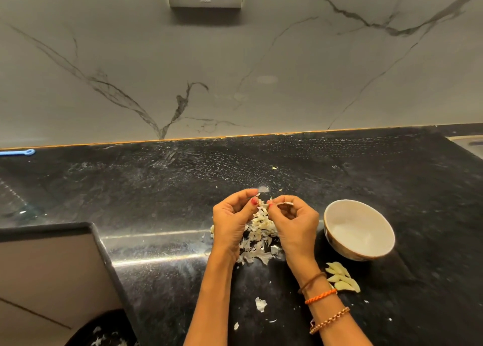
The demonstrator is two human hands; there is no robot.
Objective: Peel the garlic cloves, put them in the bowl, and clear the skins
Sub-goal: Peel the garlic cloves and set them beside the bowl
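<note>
Both hands are raised over a heap of papery garlic skins (258,230) on the black counter. My left hand (232,220) pinches a small garlic clove (262,203) between thumb and fingers. My right hand (294,222) pinches a strip of skin (285,203) pulled off to the right of that clove. A white bowl (359,229) stands just right of my right hand, tilted a little, with nothing visible inside. Several peeled cloves (342,280) lie on the counter in front of the bowl, beside my right wrist.
A dark open bin (86,267) stands at the lower left with some skins inside at the bottom. Loose skin scraps (260,304) lie between my forearms. A blue tool (18,152) rests at the far left by the marble wall. A sink edge (465,141) shows at the far right.
</note>
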